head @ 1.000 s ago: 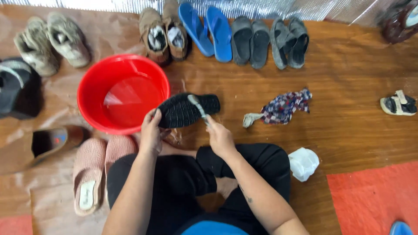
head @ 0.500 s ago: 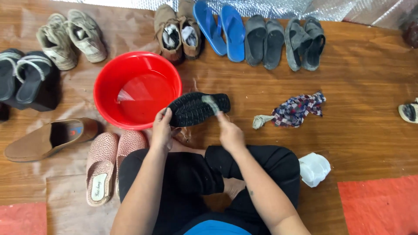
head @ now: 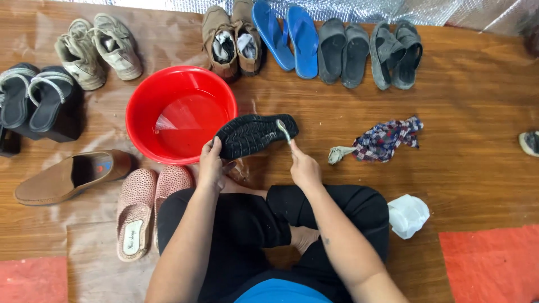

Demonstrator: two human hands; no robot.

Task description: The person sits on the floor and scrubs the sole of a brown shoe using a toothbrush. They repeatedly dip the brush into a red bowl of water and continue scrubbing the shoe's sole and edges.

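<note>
Frame centre: left hand (head: 211, 167) grips a black rubber-soled shoe (head: 255, 134), sole up, beside a round red plastic basin (head: 140, 112). Right hand (head: 303, 166) pinches a small brush (head: 283, 131) against the sole.

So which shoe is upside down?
The black shoe in the left hand; only its bumpy sole faces up. The right hand brushes it.

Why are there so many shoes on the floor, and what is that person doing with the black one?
A person sits cross-legged on the wooden floor. Their left hand holds a black shoe sole up, and their right hand presses a small brush against the sole. A red basin with water stands just beside the shoe. Other pairs lie around: blue flip-flops, pink slippers, a brown loafer. A patterned rag lies to the right.
</note>
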